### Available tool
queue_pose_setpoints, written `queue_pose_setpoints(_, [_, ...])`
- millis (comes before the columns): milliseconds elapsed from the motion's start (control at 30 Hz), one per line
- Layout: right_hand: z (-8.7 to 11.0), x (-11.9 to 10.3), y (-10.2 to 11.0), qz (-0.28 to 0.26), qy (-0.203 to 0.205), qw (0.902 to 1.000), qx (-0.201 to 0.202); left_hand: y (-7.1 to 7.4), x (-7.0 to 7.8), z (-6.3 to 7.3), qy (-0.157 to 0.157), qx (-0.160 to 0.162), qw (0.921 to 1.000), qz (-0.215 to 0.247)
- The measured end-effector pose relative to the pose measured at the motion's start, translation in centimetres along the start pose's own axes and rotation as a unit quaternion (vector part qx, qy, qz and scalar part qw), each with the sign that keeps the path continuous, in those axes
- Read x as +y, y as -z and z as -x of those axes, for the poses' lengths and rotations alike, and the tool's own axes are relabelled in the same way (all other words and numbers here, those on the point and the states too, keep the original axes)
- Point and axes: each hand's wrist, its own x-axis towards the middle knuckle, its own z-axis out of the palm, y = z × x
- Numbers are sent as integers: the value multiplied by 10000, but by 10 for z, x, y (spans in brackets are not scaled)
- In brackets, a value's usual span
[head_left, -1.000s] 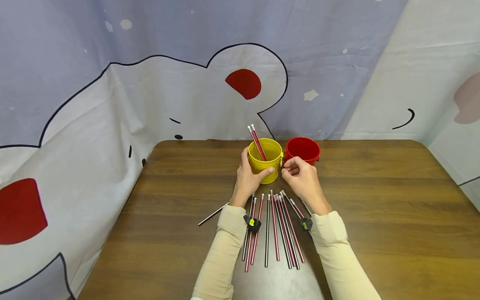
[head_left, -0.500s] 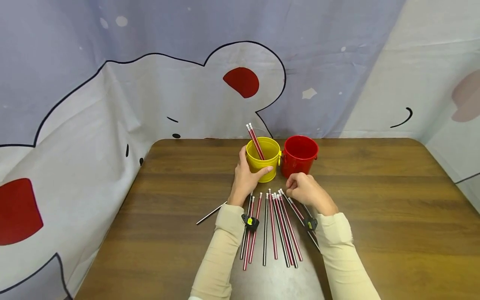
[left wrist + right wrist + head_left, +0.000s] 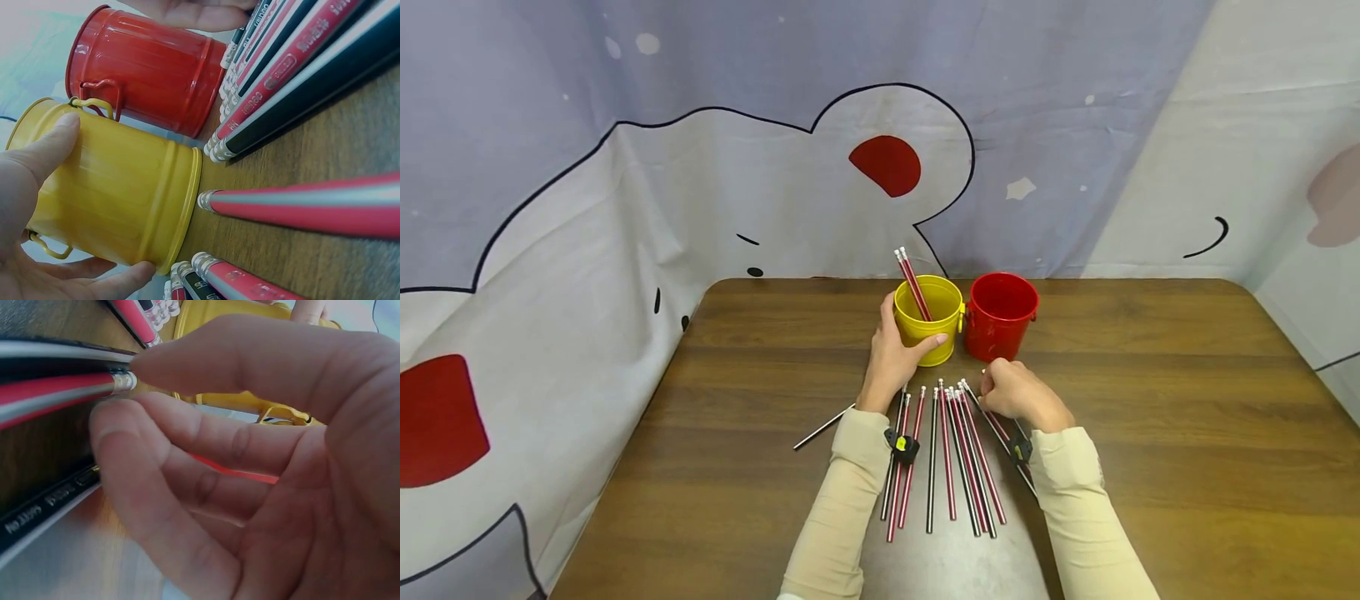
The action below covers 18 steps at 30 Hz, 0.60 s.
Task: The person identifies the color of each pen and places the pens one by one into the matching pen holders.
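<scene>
Left hand [image 3: 891, 354]: grip spread wide around yellow bucket [image 3: 119, 187], thumb on the near wall, fingers round the left side. Bucket stands upright near the tabletop's [image 3: 1165, 417] far edge, roughly midway between the far corners. Inside it, a pair of red-striped pencils [image 3: 913, 285], eraser ends up, leans toward the left rim. Red bucket [image 3: 1002, 327] is upright just beside it, on the side of the far right corner; whether the handles touch cannot be told. Right hand [image 3: 1018, 392]: low over the wood in front of the red bucket, grip nearly closed; in the right wrist view the eraser end of a red-and-silver pencil [image 3: 62, 394] shows at the narrow thumb–index gap, firm hold not determinable. Fan of loose pencils [image 3: 948, 467] lies between the forearms, eraser ends toward the buckets, other ends toward the near edge. Lone dark pencil [image 3: 823, 427] slants from behind the left wrist toward the left edge. Broad strips of wood separate both sleeves [image 3: 831, 521] from the side edges; a patterned curtain [image 3: 760, 183] hangs behind the far edge.
</scene>
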Motion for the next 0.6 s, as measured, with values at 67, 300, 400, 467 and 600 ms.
queue_pose_setpoints(67, [1,0,0,10,-52,10000,-15,-1,0,0,-4,-4,10000,16])
queue_pose_setpoints(300, [3,-4,0,187,-461,9988,1,0,0,0,20,-7,10000,40])
queue_pose_setpoints(400, [4,-6,0,296,-500,9983,28,0,0,0,5,0,10000,35])
queue_pose_setpoints(467, [4,-7,-1,354,-496,9981,50,0,-1,0,-5,11,10000,24])
queue_pose_setpoints(600, [4,-8,-2,461,-515,9976,33,-1,-2,0,-43,61,10000,-59])
